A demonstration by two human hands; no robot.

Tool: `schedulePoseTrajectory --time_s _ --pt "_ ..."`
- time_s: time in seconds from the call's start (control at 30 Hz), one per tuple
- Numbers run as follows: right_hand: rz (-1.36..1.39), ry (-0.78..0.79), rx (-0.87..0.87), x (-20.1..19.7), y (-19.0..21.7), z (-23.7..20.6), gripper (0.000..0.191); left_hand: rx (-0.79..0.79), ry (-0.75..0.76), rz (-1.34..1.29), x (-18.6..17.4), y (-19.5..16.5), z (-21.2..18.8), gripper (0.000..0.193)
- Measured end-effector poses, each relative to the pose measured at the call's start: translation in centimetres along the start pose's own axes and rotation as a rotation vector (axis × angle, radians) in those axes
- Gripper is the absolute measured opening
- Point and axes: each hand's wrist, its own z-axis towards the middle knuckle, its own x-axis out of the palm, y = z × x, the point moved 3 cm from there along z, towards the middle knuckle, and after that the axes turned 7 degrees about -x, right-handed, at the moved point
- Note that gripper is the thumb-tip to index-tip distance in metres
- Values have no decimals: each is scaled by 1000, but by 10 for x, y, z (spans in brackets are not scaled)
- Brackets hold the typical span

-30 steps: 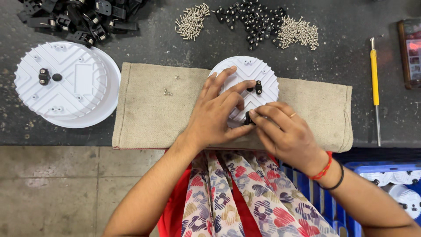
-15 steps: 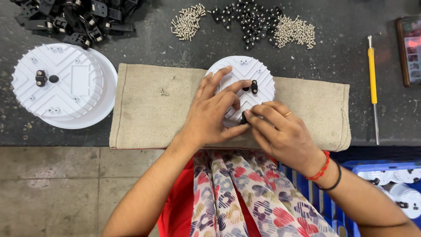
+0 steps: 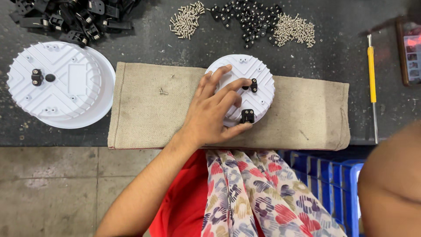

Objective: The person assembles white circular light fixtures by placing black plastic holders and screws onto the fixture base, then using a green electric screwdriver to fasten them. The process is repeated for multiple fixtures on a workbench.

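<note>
A white round ribbed housing (image 3: 258, 74) lies on a beige cloth (image 3: 144, 114). My left hand (image 3: 215, 114) is spread over its left half, with the thumb hooked under the near rim, holding it down. Two small black brackets sit on the housing: one (image 3: 253, 85) near the middle by my fingertips, one (image 3: 247, 116) at the near edge beside my thumb. Of my right arm only a blurred stretch (image 3: 390, 184) shows at the lower right. Its hand is out of the picture.
A stack of similar white housings (image 3: 66, 83) stands at the left. Along the back lie black brackets (image 3: 74, 17), screws (image 3: 186, 19), small black parts (image 3: 245, 19) and more screws (image 3: 294, 28). A yellow screwdriver (image 3: 372, 74) and a phone (image 3: 410, 52) lie right. A blue crate (image 3: 329, 175) sits below.
My right hand has left the housing's near edge and gone out of view to the right. The black bracket it was pressing now sits there alone. My left hand stays put.
</note>
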Motion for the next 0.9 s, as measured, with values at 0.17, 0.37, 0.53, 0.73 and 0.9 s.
schedulePoseTrajectory --time_s 0.17,0.37,0.53,0.73,0.9 --pt "164 -67 220 -8 -19 21 21 4 -10 4 -2 -1 2 42" --pt "147 -235 183 6 -38 -43 20 22 -33 -20 -1 1 0 42" --pt "85 -232 95 8 -42 -67 22 19 -28 -10 0 1 -2 42" --pt "90 -221 42 17 -46 -58 26 26 -35 -16 -2 0 -2 42" --pt "73 -225 39 16 -49 -59 29 26 -37 -20 -2 1 -2 43"
